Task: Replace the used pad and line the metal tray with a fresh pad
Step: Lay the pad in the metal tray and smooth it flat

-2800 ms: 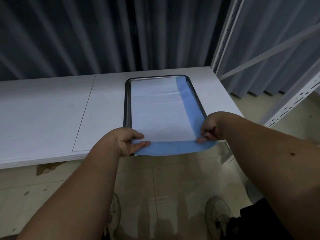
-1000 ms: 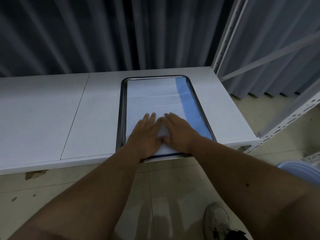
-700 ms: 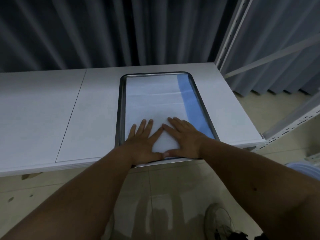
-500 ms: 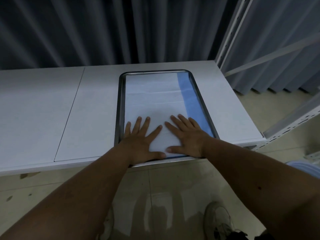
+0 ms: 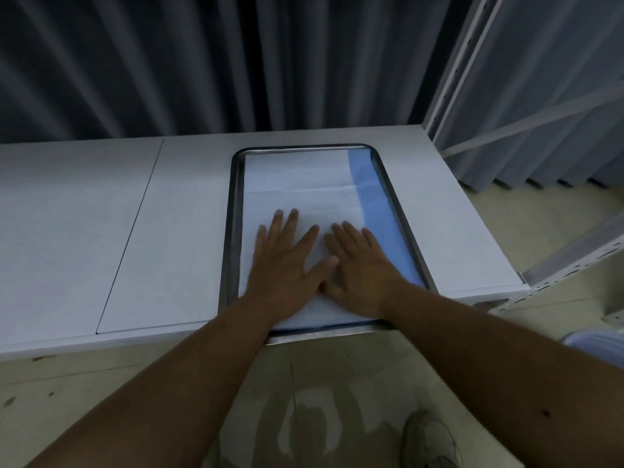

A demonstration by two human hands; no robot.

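A metal tray [image 5: 232, 211] lies lengthwise on the white table, its near end at the table's front edge. A white pad [image 5: 300, 184] with a blue strip along its right side fills the tray. My left hand [image 5: 287, 261] lies flat on the pad's near half with fingers spread. Beside it, my right hand [image 5: 361, 265] also presses flat on the pad, thumbs of both hands nearly touching. Neither hand grips anything. The pad's near end is partly hidden under my hands.
The white table [image 5: 101, 224] stretches left of the tray, with a seam between two panels. A white metal rack [image 5: 472, 62] stands at the right, dark curtains behind. A pale blue object [image 5: 594, 342] sits on the floor at the right edge.
Earlier both hands pinched the pad's near edge hanging over the tray end. Since then the pad went flat into the tray, and my flat hands have slid forward over it.
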